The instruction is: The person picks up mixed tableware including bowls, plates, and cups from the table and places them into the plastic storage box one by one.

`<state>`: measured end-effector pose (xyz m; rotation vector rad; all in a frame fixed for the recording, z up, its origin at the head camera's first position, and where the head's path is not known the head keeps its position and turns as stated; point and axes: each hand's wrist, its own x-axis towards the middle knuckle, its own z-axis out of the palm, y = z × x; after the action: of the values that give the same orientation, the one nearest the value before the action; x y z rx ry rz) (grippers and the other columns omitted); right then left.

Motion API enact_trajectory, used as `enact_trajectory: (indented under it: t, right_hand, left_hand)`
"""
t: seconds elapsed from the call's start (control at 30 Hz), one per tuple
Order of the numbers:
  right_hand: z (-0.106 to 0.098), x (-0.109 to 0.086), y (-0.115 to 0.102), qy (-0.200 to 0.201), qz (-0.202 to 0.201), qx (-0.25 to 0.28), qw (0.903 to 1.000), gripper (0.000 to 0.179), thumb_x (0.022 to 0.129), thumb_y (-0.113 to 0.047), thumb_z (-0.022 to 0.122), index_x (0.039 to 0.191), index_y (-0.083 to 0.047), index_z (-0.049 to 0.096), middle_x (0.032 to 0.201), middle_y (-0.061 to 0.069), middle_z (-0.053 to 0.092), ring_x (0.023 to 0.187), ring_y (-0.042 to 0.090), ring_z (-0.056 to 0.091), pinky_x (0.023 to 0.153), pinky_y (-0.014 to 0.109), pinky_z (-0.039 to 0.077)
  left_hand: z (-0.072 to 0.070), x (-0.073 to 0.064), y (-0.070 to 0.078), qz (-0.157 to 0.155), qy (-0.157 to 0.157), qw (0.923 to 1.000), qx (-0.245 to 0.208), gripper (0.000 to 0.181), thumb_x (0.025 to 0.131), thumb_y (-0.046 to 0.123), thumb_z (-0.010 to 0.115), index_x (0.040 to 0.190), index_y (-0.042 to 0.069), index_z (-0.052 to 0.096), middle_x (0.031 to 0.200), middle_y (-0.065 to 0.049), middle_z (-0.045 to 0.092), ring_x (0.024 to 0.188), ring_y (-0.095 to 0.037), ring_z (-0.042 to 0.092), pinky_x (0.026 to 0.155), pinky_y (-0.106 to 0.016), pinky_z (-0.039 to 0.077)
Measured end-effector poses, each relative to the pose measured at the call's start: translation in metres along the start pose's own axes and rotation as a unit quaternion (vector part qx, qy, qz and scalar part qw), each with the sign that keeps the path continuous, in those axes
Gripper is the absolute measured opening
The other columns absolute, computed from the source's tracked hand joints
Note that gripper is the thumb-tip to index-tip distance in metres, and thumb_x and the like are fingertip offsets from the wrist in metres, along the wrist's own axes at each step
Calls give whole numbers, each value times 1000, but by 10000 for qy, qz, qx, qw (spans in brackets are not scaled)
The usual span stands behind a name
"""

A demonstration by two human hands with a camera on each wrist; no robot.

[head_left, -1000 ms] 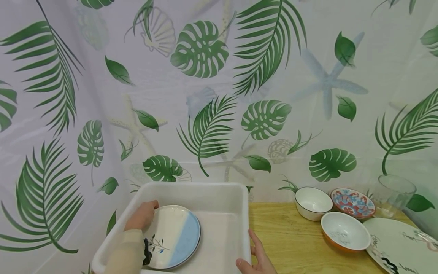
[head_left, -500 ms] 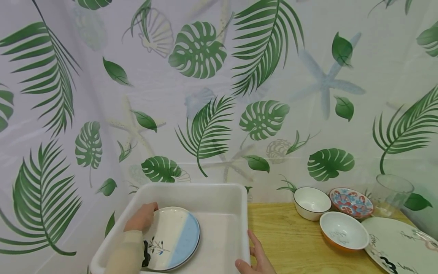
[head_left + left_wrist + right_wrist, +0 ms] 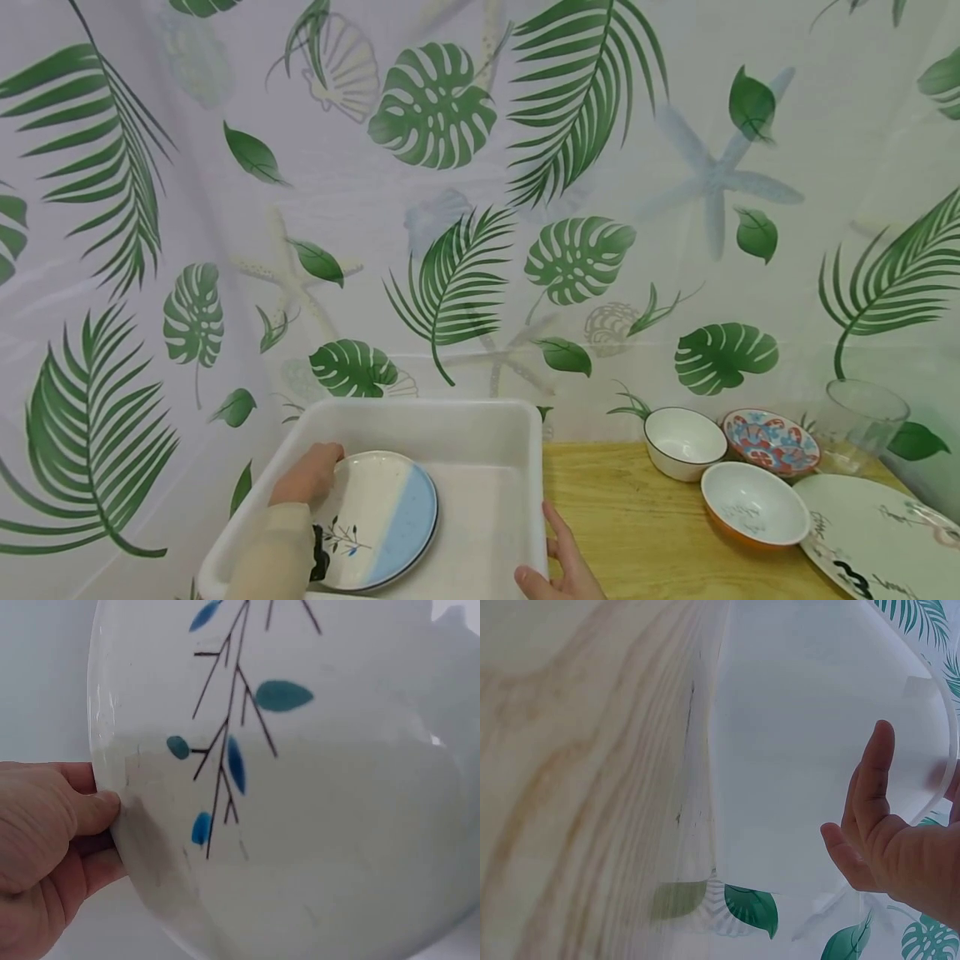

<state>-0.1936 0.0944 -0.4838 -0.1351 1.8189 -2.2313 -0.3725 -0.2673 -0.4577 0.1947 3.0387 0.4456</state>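
My left hand reaches into a white plastic tub and grips a round plate at its left rim. Cream and light blue halves and a printed twig mark this plate. In the left wrist view, the thumb of the left hand lies on top of the plate, with fingers under the edge. My right hand holds the tub's right wall, thumb over the rim. Seen from the right wrist, the fingers of the right hand lie fairly straight along the tub's outer wall.
On the wooden table to the right stand a white bowl, a red-and-blue patterned bowl, an orange-sided white bowl, a clear glass and a large pale plate. A leaf-print curtain hangs behind.
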Motion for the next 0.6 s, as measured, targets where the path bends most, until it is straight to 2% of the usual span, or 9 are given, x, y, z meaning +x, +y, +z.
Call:
enact_trajectory:
  t: [0.23, 0.33, 0.43, 0.53, 0.6]
  right_hand:
    - [-1, 0, 0, -7, 13, -29, 10000, 100, 92, -18, 66, 157, -5, -9, 141, 42, 22, 110, 45, 61, 78, 57, 56]
    - [-1, 1, 0, -6, 11, -34, 10000, 100, 92, -19, 66, 157, -5, -9, 140, 42, 22, 110, 45, 62, 78, 56, 56]
    - [-1, 1, 0, -3, 28, -35, 10000, 100, 92, -19, 66, 157, -5, -9, 140, 42, 23, 109, 45, 62, 79, 56, 56]
    - [-1, 1, -1, -9, 73, -2, 10000, 100, 93, -19, 66, 157, -5, -9, 141, 42, 22, 110, 45, 61, 79, 56, 56]
    - [-1, 0, -1, -21, 95, 15, 10000, 99, 93, -19, 65, 157, -5, -10, 141, 42, 22, 110, 46, 61, 80, 56, 56]
  left_hand:
    - [1, 0, 3, -50, 186, 9997, 126, 11, 89, -3, 64, 93, 7, 64, 84, -6, 59, 77, -22, 52, 74, -43, 51]
    - [0, -1, 4, -41, 107, 9998, 135, 11, 90, -3, 63, 96, 6, 65, 86, -6, 60, 78, -23, 53, 75, -43, 51]
    - [-1, -1, 6, -74, -286, 9996, -41, 24, 91, 5, 65, 115, 3, 62, 97, -11, 64, 86, -26, 57, 83, -49, 51]
    - [-2, -1, 7, -198, -837, 9958, -308, 54, 90, 22, 72, 137, 3, 51, 116, -16, 62, 103, -31, 57, 97, -57, 45]
    - [-3, -1, 8, -314, -1099, 9925, -427, 71, 87, 33, 76, 143, 4, 44, 124, -17, 59, 111, -33, 54, 101, -59, 41]
